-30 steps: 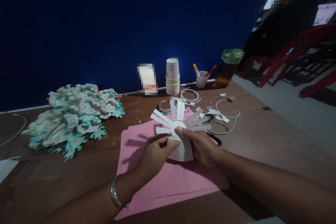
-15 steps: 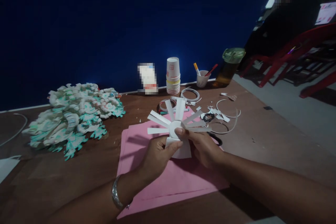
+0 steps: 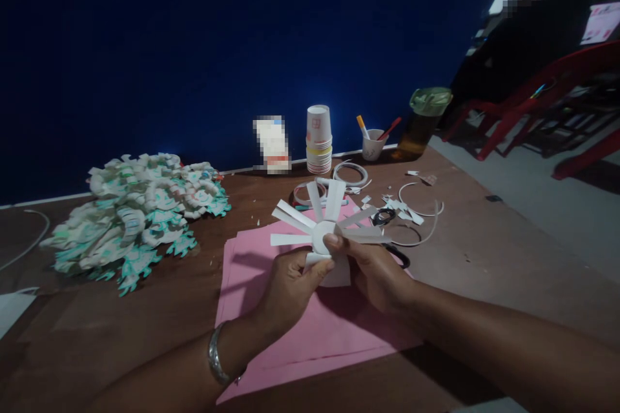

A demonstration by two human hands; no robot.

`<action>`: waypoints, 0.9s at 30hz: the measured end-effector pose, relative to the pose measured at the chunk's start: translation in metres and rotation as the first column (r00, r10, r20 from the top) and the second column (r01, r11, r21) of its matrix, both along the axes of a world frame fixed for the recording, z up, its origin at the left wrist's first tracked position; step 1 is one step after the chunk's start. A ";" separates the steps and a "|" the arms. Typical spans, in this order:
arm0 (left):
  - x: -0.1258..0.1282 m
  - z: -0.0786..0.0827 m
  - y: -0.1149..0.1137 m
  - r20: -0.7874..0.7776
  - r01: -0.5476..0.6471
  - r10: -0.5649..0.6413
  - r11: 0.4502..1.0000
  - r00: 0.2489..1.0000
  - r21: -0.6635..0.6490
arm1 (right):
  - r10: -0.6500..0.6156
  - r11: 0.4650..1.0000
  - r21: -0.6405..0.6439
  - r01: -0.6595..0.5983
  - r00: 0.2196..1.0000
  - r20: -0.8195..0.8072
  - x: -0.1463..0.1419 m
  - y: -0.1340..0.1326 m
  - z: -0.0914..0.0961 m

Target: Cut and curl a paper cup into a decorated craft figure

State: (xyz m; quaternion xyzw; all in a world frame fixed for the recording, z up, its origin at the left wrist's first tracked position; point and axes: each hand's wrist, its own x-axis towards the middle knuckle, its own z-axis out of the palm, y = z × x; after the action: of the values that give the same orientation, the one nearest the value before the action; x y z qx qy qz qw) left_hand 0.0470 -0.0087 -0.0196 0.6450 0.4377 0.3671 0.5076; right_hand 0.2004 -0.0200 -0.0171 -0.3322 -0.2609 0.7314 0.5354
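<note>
Between my two hands is a white paper cup cut into strips (image 3: 321, 237), its strips fanned out around a round base. My left hand (image 3: 293, 281) pinches a lower strip between thumb and fingers. The thumb of my right hand (image 3: 380, 271) presses near the round base, with the other fingers behind it, mostly hidden. A wider white flap hangs down between the hands. Beneath them lie pink paper sheets (image 3: 271, 348) on the brown table (image 3: 121, 348).
A pile of cut cups with green edges (image 3: 145, 213) lies at left. Toward the back stand stacked paper cups (image 3: 318, 139), a cup with pens (image 3: 372, 145) and a green-lidded container (image 3: 429, 116). White scraps (image 3: 404, 210) and coiled cables (image 3: 351, 174) lie at right. A person sits beyond, near red chairs (image 3: 508, 122).
The cut cup has turned and tilted slightly in my hands, and its lower flap sits a little higher. Both hands keep their grip in nearly the same place.
</note>
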 end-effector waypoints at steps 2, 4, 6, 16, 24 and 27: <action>0.001 0.002 -0.001 0.024 0.000 0.001 0.999 1.000 -0.033 | 0.018 0.999 -0.029 -0.018 1.000 0.006 0.001 0.001 0.000; 0.001 0.004 -0.001 0.060 0.002 0.005 0.993 0.998 -0.117 | 0.049 0.996 -0.079 -0.046 0.998 0.031 0.003 0.002 -0.001; 0.000 0.004 -0.001 0.104 -0.004 0.026 0.978 0.994 -0.208 | 0.064 0.995 -0.081 -0.059 0.996 0.061 0.005 0.005 -0.003; -0.011 0.003 0.009 0.285 0.001 0.093 0.949 0.954 -0.315 | 0.009 0.992 0.117 -0.039 0.967 0.253 0.013 0.010 -0.001; -0.003 0.000 0.010 0.253 -0.157 0.232 0.945 0.939 -0.286 | -0.123 0.948 0.308 -0.079 0.804 0.582 0.012 0.009 -0.009; -0.002 0.005 0.008 0.290 -0.094 0.188 0.946 0.938 -0.310 | -0.260 0.889 0.449 -0.086 0.713 0.651 0.014 0.007 -0.006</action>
State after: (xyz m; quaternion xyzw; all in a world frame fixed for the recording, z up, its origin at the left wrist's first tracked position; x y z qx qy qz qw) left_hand 0.0453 -0.0010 -0.0147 0.4626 0.4457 0.4330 0.6323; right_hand 0.2144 -0.0125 -0.0233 -0.4619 -0.5873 0.4447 0.4939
